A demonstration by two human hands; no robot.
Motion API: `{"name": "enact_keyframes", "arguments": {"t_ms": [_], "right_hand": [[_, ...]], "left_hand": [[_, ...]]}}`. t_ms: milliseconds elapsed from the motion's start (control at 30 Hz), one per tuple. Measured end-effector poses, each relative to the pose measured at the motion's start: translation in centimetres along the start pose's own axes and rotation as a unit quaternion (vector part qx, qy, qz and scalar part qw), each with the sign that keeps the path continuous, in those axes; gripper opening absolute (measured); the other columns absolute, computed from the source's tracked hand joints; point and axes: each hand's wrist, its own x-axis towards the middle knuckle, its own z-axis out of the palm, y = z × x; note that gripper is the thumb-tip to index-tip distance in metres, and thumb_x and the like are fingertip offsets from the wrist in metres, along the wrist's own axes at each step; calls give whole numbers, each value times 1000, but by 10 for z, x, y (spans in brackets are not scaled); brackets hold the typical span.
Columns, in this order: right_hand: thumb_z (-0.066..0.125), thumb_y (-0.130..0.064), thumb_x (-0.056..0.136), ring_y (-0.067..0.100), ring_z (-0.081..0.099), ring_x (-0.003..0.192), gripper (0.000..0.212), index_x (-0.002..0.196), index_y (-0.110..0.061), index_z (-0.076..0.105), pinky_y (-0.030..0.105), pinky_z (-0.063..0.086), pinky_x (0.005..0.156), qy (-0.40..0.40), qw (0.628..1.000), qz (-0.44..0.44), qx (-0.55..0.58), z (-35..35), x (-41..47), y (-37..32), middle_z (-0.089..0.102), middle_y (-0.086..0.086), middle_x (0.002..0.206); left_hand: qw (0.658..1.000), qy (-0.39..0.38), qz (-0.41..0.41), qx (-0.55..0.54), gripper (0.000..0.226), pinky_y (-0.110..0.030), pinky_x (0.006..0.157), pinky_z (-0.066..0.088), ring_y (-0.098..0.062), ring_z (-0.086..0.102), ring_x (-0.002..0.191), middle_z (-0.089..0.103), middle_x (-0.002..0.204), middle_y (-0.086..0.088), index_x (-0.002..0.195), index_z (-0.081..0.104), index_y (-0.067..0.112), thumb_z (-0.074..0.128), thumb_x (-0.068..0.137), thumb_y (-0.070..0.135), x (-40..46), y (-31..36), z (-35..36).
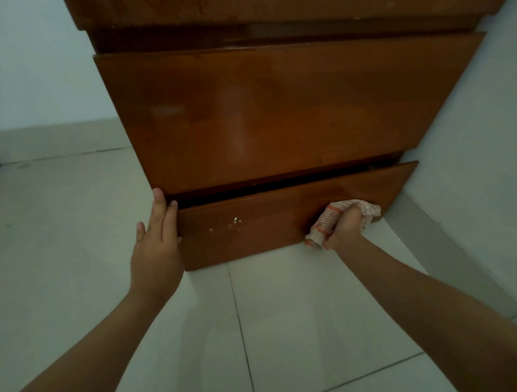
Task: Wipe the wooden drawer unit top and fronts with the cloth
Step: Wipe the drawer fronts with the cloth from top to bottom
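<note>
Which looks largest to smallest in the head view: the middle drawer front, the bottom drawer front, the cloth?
1. Middle drawer front, largest.
2. Bottom drawer front, clearly smaller here.
3. Cloth, smallest; the right hand hides part of it.

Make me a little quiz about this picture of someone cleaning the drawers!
1. Which hand grips the cloth?
2. True or false: the bottom drawer is fully closed.
3. The left hand rests on the drawer's: A) left end B) right end C) underside?

Key:
1. The right hand.
2. False; a dark gap shows above it.
3. A
</note>
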Motion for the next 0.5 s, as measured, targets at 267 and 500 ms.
{"name": "enact_keyframes", "arguments": {"t_ms": [267,500], "right_hand": [[33,-58,92,24,63,91,54,124,-19,50,46,48,94,-34,999,8,11,41,-56,-4,62,7,106],[29,-61,89,30,22,143,77,148,-29,-9,51,25,114,48,968,-222,-109,85,-91,27,7,4,160]], "left_hand": [[998,10,46,48,52,-59,102,27,-37,33,134,28,147,-24,132,44,-4,58,82,-5,1,-8,-16],[998,28,56,-4,44,-52,94,44,-43,54,112,49,132,-28,127,49,-8,57,85,-1,-1,-6,-20]]}}
